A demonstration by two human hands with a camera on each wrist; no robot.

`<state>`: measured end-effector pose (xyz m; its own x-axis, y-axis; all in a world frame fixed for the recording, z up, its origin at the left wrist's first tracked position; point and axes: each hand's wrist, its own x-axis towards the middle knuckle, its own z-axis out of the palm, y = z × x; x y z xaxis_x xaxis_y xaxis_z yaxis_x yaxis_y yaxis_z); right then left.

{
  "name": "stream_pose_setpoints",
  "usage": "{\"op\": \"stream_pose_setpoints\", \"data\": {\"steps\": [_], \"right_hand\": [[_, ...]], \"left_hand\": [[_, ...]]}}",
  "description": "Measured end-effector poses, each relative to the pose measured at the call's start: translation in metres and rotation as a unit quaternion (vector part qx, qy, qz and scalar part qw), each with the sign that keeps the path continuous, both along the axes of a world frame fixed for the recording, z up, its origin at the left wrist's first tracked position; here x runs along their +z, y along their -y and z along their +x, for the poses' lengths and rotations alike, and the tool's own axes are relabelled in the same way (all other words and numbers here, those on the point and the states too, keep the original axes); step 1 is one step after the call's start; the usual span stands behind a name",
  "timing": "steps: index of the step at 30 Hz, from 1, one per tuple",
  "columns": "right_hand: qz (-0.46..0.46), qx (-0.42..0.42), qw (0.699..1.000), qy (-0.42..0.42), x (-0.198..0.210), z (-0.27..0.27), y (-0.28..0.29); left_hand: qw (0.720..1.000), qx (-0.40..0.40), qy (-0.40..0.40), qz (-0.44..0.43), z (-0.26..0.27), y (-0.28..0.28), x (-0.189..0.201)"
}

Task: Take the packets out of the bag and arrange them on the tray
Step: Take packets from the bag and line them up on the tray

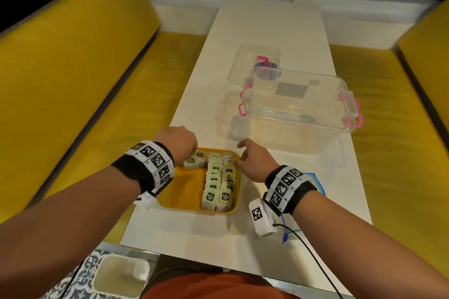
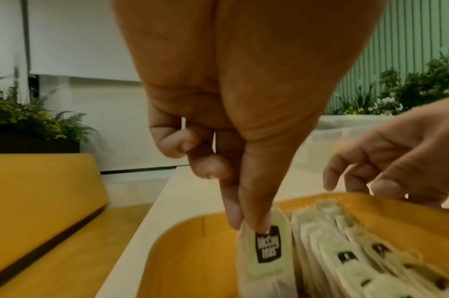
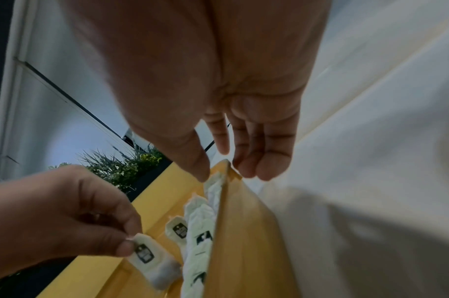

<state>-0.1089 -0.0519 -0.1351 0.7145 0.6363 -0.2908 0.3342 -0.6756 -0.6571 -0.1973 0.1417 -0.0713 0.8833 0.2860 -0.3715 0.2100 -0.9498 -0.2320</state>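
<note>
A yellow tray [image 1: 184,192] sits near the table's front edge. Two rows of tea packets [image 1: 220,184] stand along its right side. My left hand [image 1: 193,155] pinches one tea packet [image 2: 266,262] by its top edge at the tray's far left; that held packet [image 3: 152,266] hangs tilted over the tray floor. One more packet [image 3: 178,229] stands beside it. My right hand [image 1: 239,160] is at the tray's far right corner, fingers relaxed, its thumb over the packet rows [image 3: 200,221] and fingers outside the rim. The clear bag [image 1: 313,179] with blue edges lies under my right wrist.
A clear plastic box [image 1: 298,114] with pink latches stands behind the tray to the right, its lid [image 1: 252,63] further back. Yellow benches [image 1: 73,80] flank the white table [image 1: 267,26]. A white bin [image 1: 119,274] stands on the floor at front left.
</note>
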Motion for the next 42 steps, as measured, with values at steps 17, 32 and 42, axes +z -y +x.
{"op": "stream_pose_setpoints", "data": {"steps": [17, 32, 42], "right_hand": [[0.0, 0.0, 0.999, -0.048, -0.011, 0.002, 0.0], [0.005, 0.01, 0.998, -0.06, -0.013, 0.004, 0.002], [0.018, -0.012, 0.998, -0.058, -0.012, 0.005, 0.005]], "left_hand": [[0.996, 0.093, 0.018, -0.003, 0.003, -0.001, -0.04], [0.988, 0.118, -0.052, -0.088, 0.017, 0.006, -0.072], [0.988, 0.115, -0.081, -0.057, 0.02, 0.008, -0.055]]}}
